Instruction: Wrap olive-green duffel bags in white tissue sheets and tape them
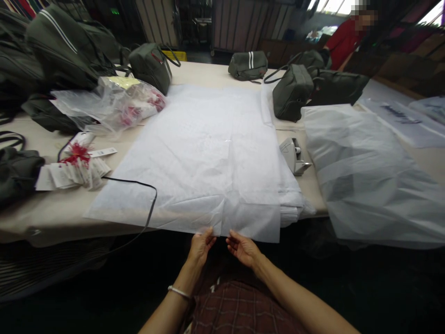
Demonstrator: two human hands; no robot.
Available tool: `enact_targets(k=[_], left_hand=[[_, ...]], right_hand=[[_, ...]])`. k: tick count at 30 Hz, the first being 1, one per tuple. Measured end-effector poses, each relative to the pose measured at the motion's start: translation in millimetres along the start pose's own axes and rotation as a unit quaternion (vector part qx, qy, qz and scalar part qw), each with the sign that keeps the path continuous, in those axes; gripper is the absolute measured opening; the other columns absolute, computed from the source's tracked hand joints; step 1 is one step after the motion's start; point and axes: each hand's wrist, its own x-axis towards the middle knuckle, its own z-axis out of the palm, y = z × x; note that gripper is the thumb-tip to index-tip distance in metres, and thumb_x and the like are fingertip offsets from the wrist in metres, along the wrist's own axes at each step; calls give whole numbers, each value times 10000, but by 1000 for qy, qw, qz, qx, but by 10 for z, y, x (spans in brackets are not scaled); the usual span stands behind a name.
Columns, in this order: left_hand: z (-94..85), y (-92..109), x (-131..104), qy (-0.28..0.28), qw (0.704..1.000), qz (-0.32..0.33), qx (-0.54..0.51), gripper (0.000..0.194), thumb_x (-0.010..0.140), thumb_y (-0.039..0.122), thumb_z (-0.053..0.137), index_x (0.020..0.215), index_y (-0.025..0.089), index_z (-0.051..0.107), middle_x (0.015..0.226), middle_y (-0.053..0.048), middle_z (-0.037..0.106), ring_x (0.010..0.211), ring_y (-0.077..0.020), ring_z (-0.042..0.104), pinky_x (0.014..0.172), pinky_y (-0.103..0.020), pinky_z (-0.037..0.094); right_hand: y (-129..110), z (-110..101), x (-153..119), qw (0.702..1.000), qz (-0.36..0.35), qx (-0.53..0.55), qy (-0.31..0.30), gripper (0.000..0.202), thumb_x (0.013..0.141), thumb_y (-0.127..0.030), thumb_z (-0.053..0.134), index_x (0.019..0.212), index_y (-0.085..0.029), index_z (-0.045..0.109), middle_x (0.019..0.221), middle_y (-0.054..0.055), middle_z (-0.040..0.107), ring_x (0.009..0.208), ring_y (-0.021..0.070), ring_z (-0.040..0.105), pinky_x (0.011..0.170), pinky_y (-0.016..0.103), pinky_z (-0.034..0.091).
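Observation:
A large stack of thin white sheets (201, 153) lies over the table and reaches its front edge. My left hand (201, 246) pinches the front edge of the top sheet between thumb and fingers, near the middle. Just right of it, my right hand (242, 248) is closed at the same edge, fingertips on the thin sheet. A small gap separates the two hands. A black cord (153, 204) runs over the left part of the sheet and drops past the table edge.
Dark green bags (149, 67) stand at the left and back. Tags with red strings (78, 169) and a clear plastic bag (107, 102) lie left. A tape dispenser (294, 155) and translucent bags (368, 176) lie right. A person in red (344, 39) is behind.

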Motion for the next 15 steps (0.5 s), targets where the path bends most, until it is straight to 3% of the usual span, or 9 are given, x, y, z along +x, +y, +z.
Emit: enact_targets(k=[7,10,12,15], left_hand=[[-16,-9,22,-12,1000,12,10,288,555,150,882,747,120,669,687,-34,714,648,-171,679,595,-251,548],[-35,5,29,-15,1000,14,21,347,485,195,911,735,118,685,699,-38,721,692,-188,679,636,-264,540],[-58,21,34,-15,999,11,32,404,439,252,928,744,120,698,710,-36,724,705,-192,673,650,-269,533],[-111,35,59,-11,998,0,55,508,385,340,938,786,116,719,722,-44,730,698,-199,665,638,-276,516]], right_hand=[[53,14,17,1000,0,-28,-11,288,636,-268,878,735,-161,629,673,-13,684,653,113,670,581,197,507],[38,-42,-97,995,29,-86,-44,376,568,-316,908,799,-137,672,776,44,718,705,160,692,628,260,545],[-52,-59,-233,970,72,-204,-113,463,526,-348,920,859,-113,701,841,94,729,723,200,703,636,307,559],[-396,91,-427,889,80,-388,-228,458,612,-447,855,902,-120,719,872,109,732,739,217,713,637,308,553]])
